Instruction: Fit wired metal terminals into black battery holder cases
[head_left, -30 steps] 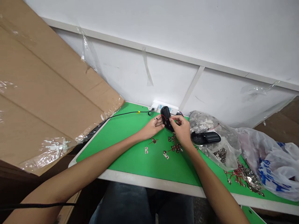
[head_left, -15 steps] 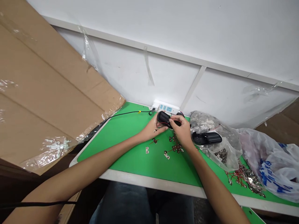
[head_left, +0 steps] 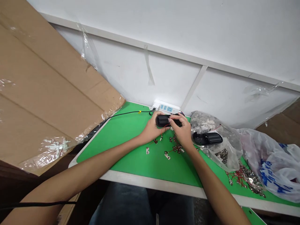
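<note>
Between both hands, above the green table (head_left: 131, 156), is a black plastic battery housing (head_left: 163, 121) with rounded ends and a battery bay. My left hand (head_left: 151, 126) is closed around its left end. My right hand (head_left: 182, 127) grips the right part, thumb and fingertips pressed at its middle. Thin red wire (head_left: 161, 133) hangs below the housing, ending in a small pale connector. What else the right fingertips pinch is too small to make out. Several metal battery contacts (head_left: 177, 148) with short wires lie on the table just below the hands.
A second black housing (head_left: 208, 138) rests on clear plastic bags (head_left: 206, 123) at the right. Beyond them are a pile of wired contacts (head_left: 250, 181) and a white bag (head_left: 276, 168). A power strip (head_left: 167, 107) stands by the wall. Cardboard (head_left: 58, 81) leans at the left.
The housing has turned from a slant to nearly level, and its left end has come slightly down and left with my left hand. The wire's connector end now hangs lower and further right.
</note>
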`<state>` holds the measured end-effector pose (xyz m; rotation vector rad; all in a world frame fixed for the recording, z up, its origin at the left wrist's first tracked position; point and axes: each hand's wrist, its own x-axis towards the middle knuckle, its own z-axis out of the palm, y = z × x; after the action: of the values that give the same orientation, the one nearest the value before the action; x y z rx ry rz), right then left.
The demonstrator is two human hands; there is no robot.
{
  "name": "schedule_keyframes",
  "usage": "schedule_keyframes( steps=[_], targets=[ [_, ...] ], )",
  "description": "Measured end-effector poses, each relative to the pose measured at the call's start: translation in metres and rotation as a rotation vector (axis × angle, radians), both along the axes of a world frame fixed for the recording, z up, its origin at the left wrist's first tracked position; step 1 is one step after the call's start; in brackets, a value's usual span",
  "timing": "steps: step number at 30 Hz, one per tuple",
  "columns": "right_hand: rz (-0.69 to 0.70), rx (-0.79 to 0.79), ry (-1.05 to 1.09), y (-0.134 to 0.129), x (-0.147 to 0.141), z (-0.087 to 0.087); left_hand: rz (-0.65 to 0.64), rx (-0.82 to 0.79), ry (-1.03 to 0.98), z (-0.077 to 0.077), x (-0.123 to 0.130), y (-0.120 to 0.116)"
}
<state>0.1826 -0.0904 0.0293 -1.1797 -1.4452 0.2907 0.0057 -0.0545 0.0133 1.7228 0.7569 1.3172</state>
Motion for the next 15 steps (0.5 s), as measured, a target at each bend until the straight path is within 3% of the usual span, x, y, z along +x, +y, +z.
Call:
schedule_keyframes(
  steps=[15],
  targets=[
    [-0.024,0.091,-0.116,-0.004,-0.006,-0.003,0.045,0.057,0.177,0.005,-0.004,-0.016]
  ],
)
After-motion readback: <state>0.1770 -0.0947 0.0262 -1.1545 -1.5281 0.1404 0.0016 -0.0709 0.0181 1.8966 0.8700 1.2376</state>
